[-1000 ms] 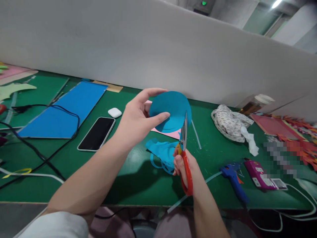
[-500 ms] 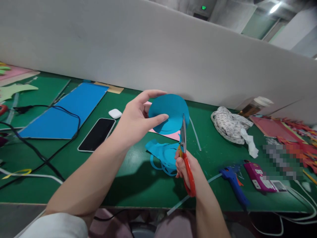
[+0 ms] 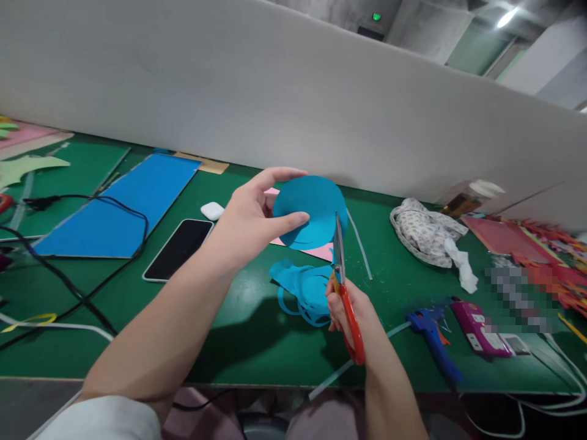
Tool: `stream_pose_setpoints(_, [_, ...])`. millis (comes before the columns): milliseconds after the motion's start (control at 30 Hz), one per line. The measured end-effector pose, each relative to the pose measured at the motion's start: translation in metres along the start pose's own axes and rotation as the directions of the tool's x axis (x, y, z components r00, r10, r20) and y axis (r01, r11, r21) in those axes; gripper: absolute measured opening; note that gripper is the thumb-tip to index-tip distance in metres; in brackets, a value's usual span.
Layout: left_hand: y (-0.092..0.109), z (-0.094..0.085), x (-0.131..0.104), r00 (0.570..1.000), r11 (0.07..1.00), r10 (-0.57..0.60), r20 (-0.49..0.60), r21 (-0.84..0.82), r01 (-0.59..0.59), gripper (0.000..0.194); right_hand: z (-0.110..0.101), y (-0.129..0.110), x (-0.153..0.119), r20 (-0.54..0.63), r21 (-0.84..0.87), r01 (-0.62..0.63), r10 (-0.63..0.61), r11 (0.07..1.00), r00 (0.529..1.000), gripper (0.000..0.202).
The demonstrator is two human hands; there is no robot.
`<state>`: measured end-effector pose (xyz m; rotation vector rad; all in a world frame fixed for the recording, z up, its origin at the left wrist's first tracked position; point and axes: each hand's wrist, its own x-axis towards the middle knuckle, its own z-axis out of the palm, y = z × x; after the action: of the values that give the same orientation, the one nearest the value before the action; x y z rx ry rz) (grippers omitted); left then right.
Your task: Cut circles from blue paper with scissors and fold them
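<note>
Five o'clock: my right hand (image 3: 362, 308) grips red-handled scissors (image 3: 349, 308), blades (image 3: 340, 250) at the blue disc's (image 3: 306, 201) four-o'clock side. Six o'clock: blue scraps (image 3: 312, 287) on the desk (image 3: 238, 348). Disc mid-view; my left hand (image 3: 252, 211) pinches it from nine o'clock. Twelve: pale partition (image 3: 220, 91).

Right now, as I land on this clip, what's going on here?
A person's left hand holds up a blue paper disc, thumb across its face. The right hand grips red-handled scissors, their blades at the disc's right side. Below, curled blue offcuts lie on the green table. A smartphone lies to the left and a blue glue gun to the right, neither in hand.
</note>
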<state>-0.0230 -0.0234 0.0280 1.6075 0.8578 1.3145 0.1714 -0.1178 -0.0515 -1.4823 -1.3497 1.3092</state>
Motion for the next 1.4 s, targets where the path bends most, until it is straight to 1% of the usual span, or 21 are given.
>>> stream_pose_setpoints(133, [0.002, -0.001, 0.000, 1.000, 1.000, -0.028, -0.004, -0.004, 0.028, 0.053, -0.003, 0.000, -0.001, 0.013, -0.033, 0.025, -0.024, 0.999, 1.000, 0.049])
stream_pose_setpoints(267, [0.003, -0.002, 0.001, 0.999, 0.999, -0.034, 0.003, -0.001, 0.034, 0.053, -0.006, 0.005, 0.000, 0.010, -0.063, 0.015, -0.014, 0.998, 1.000, 0.049])
stream_pose_setpoints(367, [0.002, -0.001, 0.001, 0.999, 0.999, -0.040, 0.009, -0.013, 0.040, 0.052, -0.007, 0.010, 0.002, 0.036, -0.047, 0.005, -0.003, 0.999, 0.999, 0.051])
stream_pose_setpoints(500, [0.002, 0.000, 0.000, 0.998, 0.998, -0.059, 0.018, -0.004, 0.059, 0.053, -0.007, 0.014, 0.004, 0.083, -0.015, 0.040, -0.038, 0.999, 0.996, 0.057])
stream_pose_setpoints(700, [0.006, 0.008, -0.004, 0.998, 0.996, -0.063, 0.017, 0.071, 0.062, 0.052, -0.005, 0.009, 0.003, 0.069, -0.013, 0.009, -0.008, 1.000, 0.998, 0.068])
stream_pose_setpoints(900, [0.010, 0.015, -0.007, 0.998, 0.992, -0.067, 0.001, 0.108, 0.066, 0.053, -0.004, 0.005, 0.003, 0.050, 0.017, 0.010, -0.011, 1.000, 0.999, 0.067])
stream_pose_setpoints(1100, [0.008, 0.015, -0.008, 0.997, 0.990, -0.074, 0.000, 0.120, 0.074, 0.051, -0.001, 0.007, 0.005, 0.038, 0.054, 0.006, -0.008, 0.999, 0.999, 0.064])
stream_pose_setpoints(1233, [0.008, 0.015, -0.008, 0.997, 0.989, -0.073, 0.019, 0.129, 0.070, 0.051, 0.000, 0.006, 0.003, 0.033, 0.056, 0.003, -0.005, 0.998, 0.999, 0.062])
stream_pose_setpoints(1400, [0.009, 0.014, -0.008, 0.998, 0.987, -0.056, 0.025, 0.155, 0.051, 0.052, 0.000, 0.006, 0.003, 0.027, 0.053, -0.010, 0.009, 0.999, 1.000, 0.064])
